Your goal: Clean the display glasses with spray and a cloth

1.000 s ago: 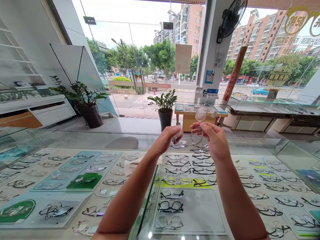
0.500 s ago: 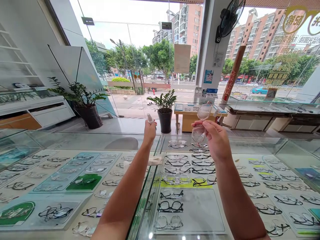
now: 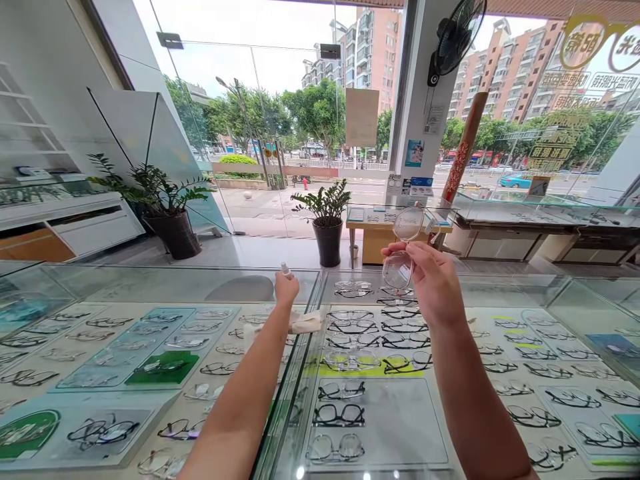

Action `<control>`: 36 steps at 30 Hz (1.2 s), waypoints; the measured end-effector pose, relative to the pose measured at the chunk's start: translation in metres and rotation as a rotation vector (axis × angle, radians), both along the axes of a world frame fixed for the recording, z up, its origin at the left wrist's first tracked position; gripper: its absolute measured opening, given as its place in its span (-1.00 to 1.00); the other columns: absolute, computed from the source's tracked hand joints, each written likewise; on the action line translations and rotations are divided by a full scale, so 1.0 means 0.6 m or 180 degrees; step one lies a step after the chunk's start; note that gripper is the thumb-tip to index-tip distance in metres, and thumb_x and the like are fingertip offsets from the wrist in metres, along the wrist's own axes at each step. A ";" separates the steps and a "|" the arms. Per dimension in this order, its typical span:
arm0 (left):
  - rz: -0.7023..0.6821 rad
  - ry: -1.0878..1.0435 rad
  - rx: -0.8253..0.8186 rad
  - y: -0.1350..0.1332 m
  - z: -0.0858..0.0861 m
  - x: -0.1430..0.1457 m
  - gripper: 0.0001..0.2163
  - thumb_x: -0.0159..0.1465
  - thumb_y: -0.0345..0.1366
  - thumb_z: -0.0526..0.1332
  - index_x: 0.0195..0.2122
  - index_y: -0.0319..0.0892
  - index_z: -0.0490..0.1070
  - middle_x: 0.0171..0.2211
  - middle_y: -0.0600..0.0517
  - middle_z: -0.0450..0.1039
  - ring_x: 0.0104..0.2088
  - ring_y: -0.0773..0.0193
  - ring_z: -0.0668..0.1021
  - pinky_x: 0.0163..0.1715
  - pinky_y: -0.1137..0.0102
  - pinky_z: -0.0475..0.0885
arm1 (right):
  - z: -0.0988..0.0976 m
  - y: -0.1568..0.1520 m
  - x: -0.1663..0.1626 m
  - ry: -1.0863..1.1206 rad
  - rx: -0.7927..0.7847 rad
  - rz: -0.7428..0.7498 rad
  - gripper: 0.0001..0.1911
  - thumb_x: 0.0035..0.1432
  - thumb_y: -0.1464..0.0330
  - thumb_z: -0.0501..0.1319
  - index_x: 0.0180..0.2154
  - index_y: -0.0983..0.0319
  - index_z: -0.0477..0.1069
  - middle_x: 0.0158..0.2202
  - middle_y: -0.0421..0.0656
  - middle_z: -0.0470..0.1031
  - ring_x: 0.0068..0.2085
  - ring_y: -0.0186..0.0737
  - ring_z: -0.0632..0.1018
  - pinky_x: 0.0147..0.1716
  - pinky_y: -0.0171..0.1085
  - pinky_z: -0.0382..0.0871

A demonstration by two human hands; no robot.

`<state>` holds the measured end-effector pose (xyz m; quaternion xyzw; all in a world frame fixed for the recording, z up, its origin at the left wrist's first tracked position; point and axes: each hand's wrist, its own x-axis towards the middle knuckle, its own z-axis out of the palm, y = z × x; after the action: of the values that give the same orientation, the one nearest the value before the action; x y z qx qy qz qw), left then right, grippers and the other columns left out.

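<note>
My left hand (image 3: pixel 287 288) is closed around a small white spray bottle (image 3: pixel 285 269), whose top sticks out above the fingers. It is low over the glass counter, near a folded beige cloth (image 3: pixel 306 323) lying on the glass. Raised on the right, my right hand (image 3: pixel 434 277) pinches a pair of eyeglasses (image 3: pixel 409 223) with a thin pinkish frame. The glasses are turned on end, one lens above the fingers and the other below. Small marks show on the lenses.
Beneath my arms, a glass display counter (image 3: pixel 385 417) holds rows of eyeglasses. Beyond it stand a potted plant (image 3: pixel 328 227), another potted plant (image 3: pixel 175 230) at left and a wooden display table (image 3: pixel 380 245). A black fan (image 3: pixel 457 37) hangs on the pillar, beside large windows onto the street.
My left hand has dropped lower and slightly left with the spray bottle, away from the eyeglasses. My right hand holds the eyeglasses in nearly the same place.
</note>
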<state>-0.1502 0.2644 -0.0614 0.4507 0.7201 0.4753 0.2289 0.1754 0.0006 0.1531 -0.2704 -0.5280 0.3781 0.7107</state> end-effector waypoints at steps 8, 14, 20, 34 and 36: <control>-0.0084 0.0204 -0.0060 -0.025 0.004 0.004 -0.61 0.47 -0.10 0.33 0.24 -0.15 0.48 0.20 -0.14 0.51 0.11 0.05 0.62 0.08 0.06 0.62 | -0.003 0.000 0.002 -0.0157 0.0002 -0.0113 -0.75 0.32 0.15 0.34 -0.20 0.13 0.74 -0.15 -0.09 0.78 -0.08 -0.04 0.72 0.07 0.01 0.59; 0.0393 0.0506 0.0224 -0.057 0.071 0.049 -0.27 0.29 -0.42 0.32 0.44 -0.30 0.05 0.42 -0.51 0.16 0.45 -0.36 0.27 0.35 -0.23 0.26 | 0.005 -0.015 0.004 -0.0079 0.0069 -0.0068 -0.80 0.32 0.18 0.36 -0.22 0.10 0.74 -0.16 -0.13 0.77 -0.09 -0.06 0.72 0.06 0.00 0.59; -0.0417 0.1205 0.0441 -0.119 0.144 0.045 -0.43 0.32 -0.43 0.15 0.37 -0.11 0.21 0.36 -0.23 0.37 0.36 -0.07 0.44 0.33 0.06 0.34 | 0.011 -0.039 0.000 -0.0116 0.0167 -0.0004 -0.82 0.33 0.22 0.35 -0.21 0.09 0.74 -0.17 -0.14 0.77 -0.12 -0.08 0.71 0.05 0.00 0.57; -0.1508 0.2168 -0.0825 -0.260 0.046 -0.064 -0.56 0.07 -0.20 0.47 0.00 -0.10 0.58 0.07 -0.21 0.62 0.15 -0.12 0.58 0.09 0.25 0.45 | -0.005 -0.129 -0.058 -0.0555 0.0111 0.0298 -0.82 0.33 0.26 0.32 -0.26 0.03 0.73 -0.20 -0.18 0.77 -0.11 0.01 0.72 0.01 0.08 0.58; -0.1471 0.2231 -0.0859 -0.256 0.047 -0.071 -0.59 0.02 -0.22 0.50 -0.07 -0.10 0.59 0.07 -0.24 0.61 0.15 -0.17 0.57 0.09 0.20 0.45 | -0.015 -0.132 -0.058 -0.0705 0.0029 0.0237 -0.81 0.34 0.24 0.31 -0.23 0.05 0.74 -0.19 -0.16 0.77 -0.09 0.02 0.72 0.03 0.09 0.58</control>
<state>-0.1926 0.1111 -0.0332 0.6999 0.6902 0.1317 0.1280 0.1405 -0.0785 0.1442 -0.2874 -0.6147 0.3697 0.6347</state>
